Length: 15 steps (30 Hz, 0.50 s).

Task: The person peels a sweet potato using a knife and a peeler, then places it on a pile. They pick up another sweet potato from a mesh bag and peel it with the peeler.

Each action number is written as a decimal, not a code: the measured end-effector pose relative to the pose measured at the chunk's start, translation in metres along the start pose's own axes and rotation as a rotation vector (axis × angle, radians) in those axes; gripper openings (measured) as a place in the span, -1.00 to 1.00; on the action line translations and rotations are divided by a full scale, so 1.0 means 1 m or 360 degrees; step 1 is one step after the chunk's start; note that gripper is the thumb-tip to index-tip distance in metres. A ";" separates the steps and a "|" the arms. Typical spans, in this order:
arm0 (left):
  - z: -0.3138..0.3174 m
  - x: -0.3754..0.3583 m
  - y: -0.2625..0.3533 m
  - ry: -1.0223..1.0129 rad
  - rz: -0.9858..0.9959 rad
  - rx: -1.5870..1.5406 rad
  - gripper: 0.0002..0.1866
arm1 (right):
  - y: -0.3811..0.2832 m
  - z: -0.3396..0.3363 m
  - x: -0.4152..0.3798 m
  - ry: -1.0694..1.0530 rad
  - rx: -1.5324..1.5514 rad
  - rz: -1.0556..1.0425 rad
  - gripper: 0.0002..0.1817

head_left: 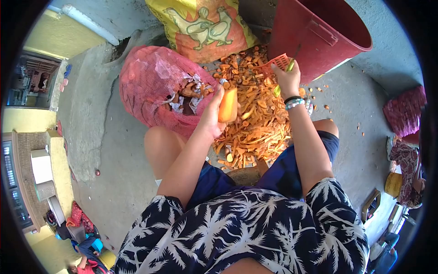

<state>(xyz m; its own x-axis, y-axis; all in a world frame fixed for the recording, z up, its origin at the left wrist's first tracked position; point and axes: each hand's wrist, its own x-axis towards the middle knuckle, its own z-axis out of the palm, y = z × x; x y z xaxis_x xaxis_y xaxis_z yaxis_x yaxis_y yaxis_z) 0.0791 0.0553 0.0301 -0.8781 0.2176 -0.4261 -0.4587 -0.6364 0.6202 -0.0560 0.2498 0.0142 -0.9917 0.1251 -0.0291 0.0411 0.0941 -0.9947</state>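
My left hand (213, 112) is closed around a thick, peeled carrot (228, 106), held over a heap of orange carrot peelings and cut ends (255, 132). My right hand (289, 81), with bracelets at its wrist, grips a slim yellow-green tool (290, 65). One end of it shows above the fist and another below; its kind is not clear. Just beyond that hand is an orange perforated plastic basket (277, 62). Beside my left hand, a pink mesh sack (150, 86) lies open toward me, with unpeeled carrots (194, 89) and paper scraps at its mouth.
A tall red bin (315, 41) stands behind the heap at right. A yellow and orange sack printed with chickens (200, 27) stands at the back. Scraps dot the concrete floor (123, 155). People sit at the lower left (86, 262) and far right (410, 169).
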 end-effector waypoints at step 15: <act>0.001 0.021 -0.010 0.0552 0.0251 -0.0012 -0.49 | -0.023 0.029 -0.065 -0.0329 -0.0181 -0.0511 -0.57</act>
<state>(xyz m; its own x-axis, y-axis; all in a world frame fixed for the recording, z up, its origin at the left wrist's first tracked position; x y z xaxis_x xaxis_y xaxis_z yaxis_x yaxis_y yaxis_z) 0.0648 0.0672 0.0160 -0.8388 -0.1461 -0.5246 -0.3196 -0.6479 0.6914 0.0036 0.2105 0.0366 -0.9594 -0.1290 0.2507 -0.2733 0.2064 -0.9395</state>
